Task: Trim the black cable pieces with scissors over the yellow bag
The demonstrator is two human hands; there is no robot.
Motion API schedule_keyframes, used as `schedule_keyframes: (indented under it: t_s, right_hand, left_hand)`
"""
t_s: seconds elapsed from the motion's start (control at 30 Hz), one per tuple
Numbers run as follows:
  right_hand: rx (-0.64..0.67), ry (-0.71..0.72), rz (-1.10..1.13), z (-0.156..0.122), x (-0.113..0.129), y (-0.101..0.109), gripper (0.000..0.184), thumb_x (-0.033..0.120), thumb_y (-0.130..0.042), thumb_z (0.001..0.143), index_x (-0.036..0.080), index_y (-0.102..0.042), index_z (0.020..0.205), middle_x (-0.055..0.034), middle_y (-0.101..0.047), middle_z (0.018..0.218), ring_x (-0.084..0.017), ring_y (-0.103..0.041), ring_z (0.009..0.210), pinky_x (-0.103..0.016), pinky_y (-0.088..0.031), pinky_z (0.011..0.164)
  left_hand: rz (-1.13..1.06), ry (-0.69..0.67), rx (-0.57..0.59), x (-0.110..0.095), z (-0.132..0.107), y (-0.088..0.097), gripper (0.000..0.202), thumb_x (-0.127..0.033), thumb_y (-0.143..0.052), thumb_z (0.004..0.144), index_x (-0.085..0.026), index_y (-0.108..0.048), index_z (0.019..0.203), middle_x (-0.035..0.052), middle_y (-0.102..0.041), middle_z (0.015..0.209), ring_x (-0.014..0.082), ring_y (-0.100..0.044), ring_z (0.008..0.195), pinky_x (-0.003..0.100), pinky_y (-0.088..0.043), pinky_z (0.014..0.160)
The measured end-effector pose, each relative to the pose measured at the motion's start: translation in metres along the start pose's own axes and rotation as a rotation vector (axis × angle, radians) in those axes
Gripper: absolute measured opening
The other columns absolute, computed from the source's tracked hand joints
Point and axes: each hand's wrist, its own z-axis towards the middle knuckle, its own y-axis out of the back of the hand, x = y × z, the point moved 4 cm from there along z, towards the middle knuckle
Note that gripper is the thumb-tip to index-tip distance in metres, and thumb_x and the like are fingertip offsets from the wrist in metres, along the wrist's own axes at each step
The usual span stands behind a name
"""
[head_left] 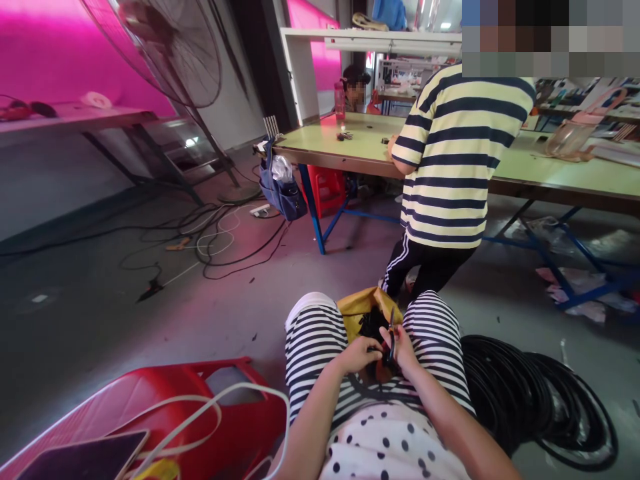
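Observation:
My right hand (404, 352) is closed around a pair of scissors (392, 337), whose blades point up and away from me. Just beside it, my left hand (359, 354) pinches the end of a thin black cord (373, 349); the fingers partly hide it. Both hands are over my lap, close together. A length of black cord or tubing (367, 391) lies across my striped trousers. Between my knees is an open yellow bag (357, 307) with a heap of small black pieces (373, 325) in it, too small to make out singly.
Coils of black tubing (515, 390) lie on the floor at my right. At my left stands a red plastic stool (165, 387) bearing a phone (90, 459) and white cable. A person in a striped shirt (455, 153) stands at the green worktable (320, 140) ahead.

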Motion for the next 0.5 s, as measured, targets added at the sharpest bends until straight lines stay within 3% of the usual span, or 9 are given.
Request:
schedule_keyframes:
  t_s: [0.17,0.33,0.5]
  right_hand:
    - [0.001,0.018,-0.027,-0.001,0.004,0.002,0.067,0.082,-0.084,0.062,0.025,-0.054,0.080,0.0030,-0.060,0.068,-0.017,-0.057,0.062,-0.032,-0.048,0.061]
    - [0.090,0.030,-0.133,-0.007,0.005,0.000,0.062,0.075,-0.088,0.064,0.025,-0.057,0.081,0.0021,-0.062,0.064,-0.020,-0.059,0.061,-0.032,-0.047,0.059]
    - [0.082,0.066,-0.124,-0.005,0.001,0.002,0.060,0.075,-0.086,0.067,0.024,-0.057,0.081,0.0012,-0.062,0.068,-0.020,-0.059,0.064,-0.033,-0.048,0.063]
  left_hand:
    - [-0.023,-0.002,-0.029,0.001,0.002,0.000,0.028,-0.029,-0.067,0.087,-0.013,-0.081,0.106,0.0083,-0.082,0.105,0.0231,-0.072,0.097,0.032,-0.052,0.092]
    - [-0.022,0.017,-0.233,0.004,0.006,0.010,0.027,-0.030,-0.060,0.092,-0.013,-0.077,0.104,0.0095,-0.080,0.103,0.0242,-0.071,0.099,0.034,-0.052,0.093]
    - [-0.085,0.001,-0.119,0.004,0.006,0.008,0.025,-0.030,-0.064,0.088,-0.013,-0.077,0.101,0.0075,-0.079,0.100,0.0229,-0.069,0.095,0.033,-0.052,0.092]
